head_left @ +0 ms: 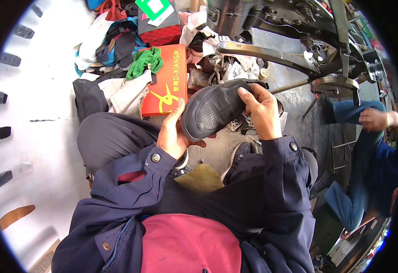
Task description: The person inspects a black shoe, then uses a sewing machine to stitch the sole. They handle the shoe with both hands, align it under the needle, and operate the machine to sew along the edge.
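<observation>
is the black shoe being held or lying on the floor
The black shoe is held: left hand cups one end, right hand grips the other, thumb on top.

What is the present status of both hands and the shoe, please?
Left hand supporting left end of black shoe; right hand gripping other end. Shoe's perforated side toward camera. Nothing visible in the way.
</observation>
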The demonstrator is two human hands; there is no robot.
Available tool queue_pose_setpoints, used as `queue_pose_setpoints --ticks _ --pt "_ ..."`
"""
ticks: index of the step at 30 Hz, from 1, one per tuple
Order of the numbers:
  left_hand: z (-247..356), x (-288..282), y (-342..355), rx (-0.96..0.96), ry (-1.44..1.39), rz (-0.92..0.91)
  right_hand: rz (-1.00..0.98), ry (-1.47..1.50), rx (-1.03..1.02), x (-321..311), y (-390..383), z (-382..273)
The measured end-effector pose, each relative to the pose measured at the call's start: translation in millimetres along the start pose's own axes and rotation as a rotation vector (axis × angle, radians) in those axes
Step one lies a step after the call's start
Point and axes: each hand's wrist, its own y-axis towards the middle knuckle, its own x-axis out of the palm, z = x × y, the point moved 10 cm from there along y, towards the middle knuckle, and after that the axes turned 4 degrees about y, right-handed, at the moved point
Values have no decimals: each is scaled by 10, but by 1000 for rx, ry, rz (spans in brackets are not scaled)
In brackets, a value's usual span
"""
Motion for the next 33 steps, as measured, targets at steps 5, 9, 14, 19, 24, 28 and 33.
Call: queue_pose_setpoints --ticks 5,9,14,19,24,28,33 --pt "31 106 105 10 20 -47 22 13 -7 -148 -54 -24" --pt "71 189 139 85 120 -41 57 92 -33 -278 -107 -89" --pt "94 243 129 127 160 -49 83 33 8 -366 -159 -107" --pt "105 255 126 112 180 -68 98 -40 21 -376 -159 -122" --pt "68 223 165 82 175 -67 100 -68 56 -409 -182 -94" --pt "32 172 198 59 163 -70 99 -56 98 -417 -176 -41" --pt "17 123 214 40 142 -65 102 -81 118 -387 -136 7"
